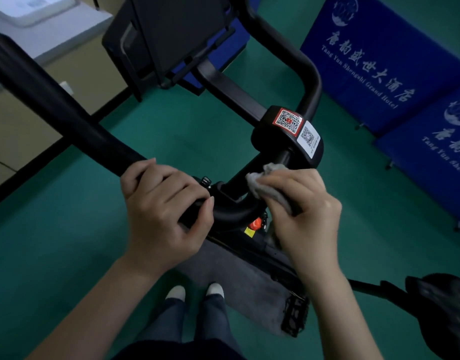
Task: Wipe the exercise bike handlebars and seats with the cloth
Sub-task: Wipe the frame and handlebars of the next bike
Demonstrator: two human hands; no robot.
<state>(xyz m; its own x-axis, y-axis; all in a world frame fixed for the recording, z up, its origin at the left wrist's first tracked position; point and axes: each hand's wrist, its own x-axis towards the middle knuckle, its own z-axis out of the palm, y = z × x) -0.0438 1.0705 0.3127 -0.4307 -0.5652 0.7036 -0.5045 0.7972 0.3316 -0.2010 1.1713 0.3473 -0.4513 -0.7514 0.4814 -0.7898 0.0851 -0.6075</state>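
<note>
The black handlebars [68,118] of an exercise bike fill the middle of the head view, running from the upper left down to a curved centre section. My left hand [164,209] is wrapped around the bar near that curve. My right hand [301,211] holds a grey cloth [265,180] pressed against the bar's stem, just below the block with two QR stickers [288,120]. The black seat [447,307] shows at the lower right edge, blurred.
A black console [171,35] rises at the top centre. Blue banners [379,61] with white lettering stand on the right over a green floor. A pedal [295,318] and grey mat [236,279] lie below, by my feet. A beige cabinet is at the left.
</note>
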